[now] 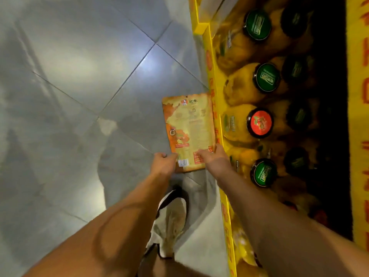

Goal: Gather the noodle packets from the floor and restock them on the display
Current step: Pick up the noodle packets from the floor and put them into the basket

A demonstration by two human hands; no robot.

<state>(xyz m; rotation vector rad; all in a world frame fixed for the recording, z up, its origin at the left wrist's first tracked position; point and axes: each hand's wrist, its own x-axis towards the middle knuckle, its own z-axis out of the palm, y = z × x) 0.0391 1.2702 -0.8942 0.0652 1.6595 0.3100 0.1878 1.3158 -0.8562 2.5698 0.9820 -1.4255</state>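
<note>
Holding: one noodle packet (189, 130) is held by both hands at its near short edge, over the floor (79, 76) and just beside the yellow front lip (214, 108) of the display.
Left hand (164, 163): fingers are curled round the packet's near left corner; a pinch-type grip is seen.
Right hand (213, 156): fingers are laid over the near right corner, with the thumb side hidden; the corner is gripped.
Packet axis: the long axis runs away from the person, roughly parallel to the display's front lip; the printed top edge with its logo points away.
Packet face: the side with small print and a barcode is turned up; the text is too blurred to be read.
Whether the packet rests on the floor or is lifted: cannot be told.
Display contents: rows of yellow bottles (239, 90) with green caps (267, 77) and one red cap (260, 122) are stood behind the lip.
Obstruction: the lip lies between packet and bottles.
Below: a pale shoe (173, 218) is seen on the floor.
</note>
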